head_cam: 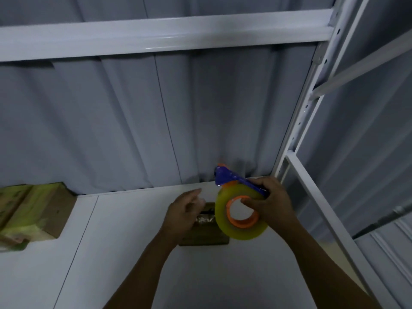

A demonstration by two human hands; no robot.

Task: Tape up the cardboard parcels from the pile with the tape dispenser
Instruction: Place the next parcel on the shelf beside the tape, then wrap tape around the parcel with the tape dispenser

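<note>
The right hand [273,204] is curled round the tape dispenser [224,216], fingers over the blue arm [226,176] and a fingertip hooked into the orange core. It holds the tool in the air just above the right edge of the small parcel [207,236], not touching it. The left hand [185,210] hovers over the parcel's left half with fingers loosely bent. They are blurred, so I cannot tell whether they pinch a clear tape end or nothing.

The risks, as I judge them:
- **Parcel shifting:** neither hand presses the parcel down, so a pull on the tape could drag or lift it off the worktop [133,253].
- **Loose tape end:** the free end is clear and cannot be made out, so it may fold back on the roll or stick to the fingers.
- **Cutter:** the cutter tip is close to the left fingertips.

The dispenser's long axis runs along the blue arm, from the right hand's grip up and leftward. The cutter end points away from the person, beyond the parcel toward the grey curtain [133,119]. The roll hangs beneath the arm, its open core facing the camera.

The pile [33,210] of waiting parcels lies well left of the parcel.
</note>
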